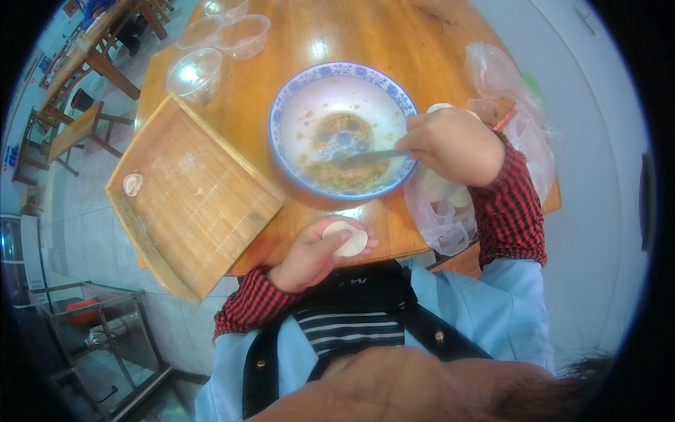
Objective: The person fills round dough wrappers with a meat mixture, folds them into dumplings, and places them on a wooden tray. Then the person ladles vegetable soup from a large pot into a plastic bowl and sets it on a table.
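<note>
My left hand (321,253) holds a round white dough wrapper (348,240) on its palm, the thumb pressed on it, near the table's front edge. With my right hand (448,142) I grip the handle of a flat utensil (369,157), whose far end reaches into the filling (353,175). That filling, moist and yellowish-brown, lies low in a large white bowl with a blue floral rim (279,100). To the left, a wooden tray (192,208) is tilted at an angle to the table and bears one small folded dumpling (133,184) near its left wall.
Clear plastic tubs (243,37) stand at the back left of the wooden table (379,31). A plastic bag with pale rounds (448,211) lies beneath my right forearm, and more clear bags (527,142) lie at the right edge. A metal-framed stand (105,327) is at lower left.
</note>
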`<act>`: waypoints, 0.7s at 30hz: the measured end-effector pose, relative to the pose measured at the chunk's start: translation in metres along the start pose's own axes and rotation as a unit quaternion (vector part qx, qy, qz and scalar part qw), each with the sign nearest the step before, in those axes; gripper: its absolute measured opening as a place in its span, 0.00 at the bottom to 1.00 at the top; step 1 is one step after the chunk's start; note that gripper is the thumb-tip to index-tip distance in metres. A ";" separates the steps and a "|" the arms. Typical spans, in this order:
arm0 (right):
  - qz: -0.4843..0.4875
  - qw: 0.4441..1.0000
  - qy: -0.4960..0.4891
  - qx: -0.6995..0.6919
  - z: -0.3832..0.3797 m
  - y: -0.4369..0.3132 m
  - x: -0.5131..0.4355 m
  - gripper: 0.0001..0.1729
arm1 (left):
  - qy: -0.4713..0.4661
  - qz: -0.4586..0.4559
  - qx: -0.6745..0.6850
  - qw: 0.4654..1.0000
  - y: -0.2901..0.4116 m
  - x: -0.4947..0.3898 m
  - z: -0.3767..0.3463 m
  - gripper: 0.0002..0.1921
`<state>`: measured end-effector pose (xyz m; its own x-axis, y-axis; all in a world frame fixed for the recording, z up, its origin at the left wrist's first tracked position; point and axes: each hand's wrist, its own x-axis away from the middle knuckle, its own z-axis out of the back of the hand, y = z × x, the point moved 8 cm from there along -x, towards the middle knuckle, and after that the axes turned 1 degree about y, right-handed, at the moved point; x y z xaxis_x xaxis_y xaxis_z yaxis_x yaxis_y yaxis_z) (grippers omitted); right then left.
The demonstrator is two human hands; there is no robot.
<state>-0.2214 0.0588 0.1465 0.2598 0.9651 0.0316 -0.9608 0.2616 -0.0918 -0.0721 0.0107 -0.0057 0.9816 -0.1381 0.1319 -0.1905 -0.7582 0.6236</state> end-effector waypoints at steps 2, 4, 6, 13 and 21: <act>0.014 1.000 0.003 -0.013 0.001 -0.002 0.000 0.08 | -0.008 -0.008 0.003 1.000 0.001 0.000 -0.002 0.13; 0.017 0.999 -0.004 -0.031 0.002 -0.001 0.001 0.08 | 0.006 0.000 0.006 1.000 -0.001 -0.001 0.000 0.13; 0.021 0.999 -0.012 -0.049 0.002 0.000 0.002 0.09 | 0.014 0.005 0.009 1.000 -0.001 -0.001 0.000 0.14; 0.035 0.994 -0.040 -0.093 0.004 0.004 0.001 0.09 | 0.027 0.015 0.050 0.998 -0.001 0.000 0.002 0.15; 0.040 0.994 -0.064 -0.077 0.003 0.004 0.000 0.09 | 0.032 0.007 0.063 0.997 0.000 0.000 0.003 0.14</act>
<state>-0.2258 0.0602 0.1495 0.1600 0.9767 0.1431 -0.9491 0.1920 -0.2498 -0.0725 0.0087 -0.0081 0.9752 -0.1116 0.1909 -0.1969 -0.8314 0.5197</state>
